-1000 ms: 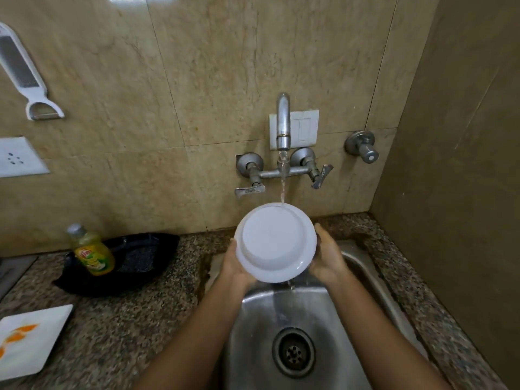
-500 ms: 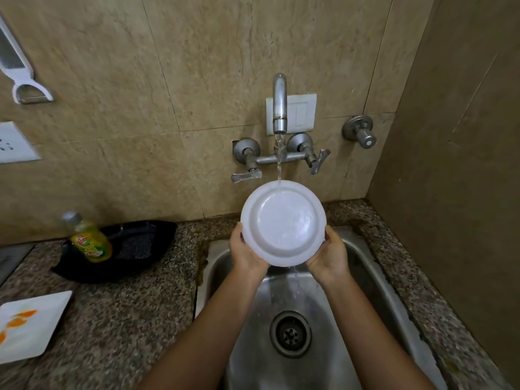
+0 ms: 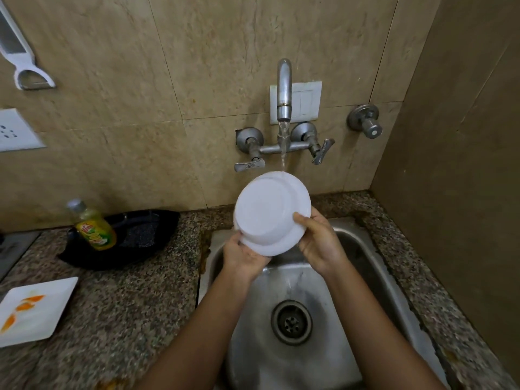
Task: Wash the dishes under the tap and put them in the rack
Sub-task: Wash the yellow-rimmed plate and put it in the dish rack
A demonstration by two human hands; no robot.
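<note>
So the person has a white bowl (image 3: 270,212) up over the back edge of the sink (image 3: 365,277), tipped so its underside faces the camera. No way to tell what's inside it. The stream from the tap (image 3: 284,88) lands on the bowl's top rim, and water streaks the sink floor above the drain (image 3: 291,322).

The left hand (image 3: 244,256) is clamped on the lower-left rim. The right hand (image 3: 318,243) grips the right rim, thumb pressed on the near face, and the other fingers wrap round the back, mostly hidden.

On the counter (image 3: 126,305), near the sink's back left corner, there's a black tray (image 3: 157,220). A dish soap bottle (image 3: 94,225) of yellow-green liquid sits at its left end, and there's something dark and grainy in the middle. At the counter's left edge, a square white plate (image 3: 36,308) carries orange smears.
</note>
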